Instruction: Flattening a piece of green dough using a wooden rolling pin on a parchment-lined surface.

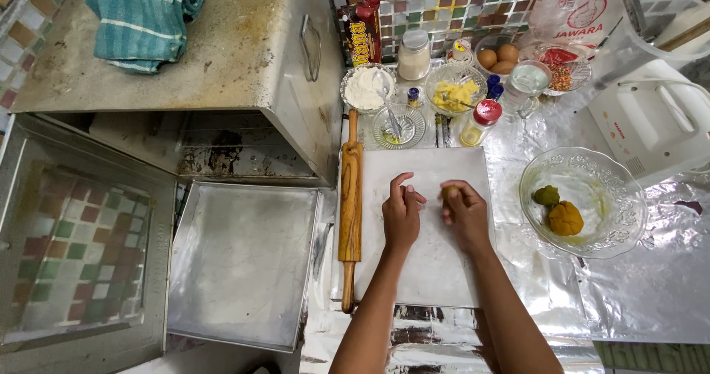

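My right hand (pixel 466 213) is curled narrow around a small greenish dough bit (pixel 449 191), pinched at my fingertips over the far middle of the white board (pixel 433 270), while my left hand (pixel 401 215) sits just to its left, fingers loosely bent and holding nothing. The bit is too small to show a long axis, and it lies in the right hand, with the left close beside it. The rolling pin (pixel 350 204) lies along the board's left edge, running near to far, nearer my left hand; the glass bowl (pixel 621 196) with green and orange dough balls (pixel 559 210) stands to the right, nearer my right.
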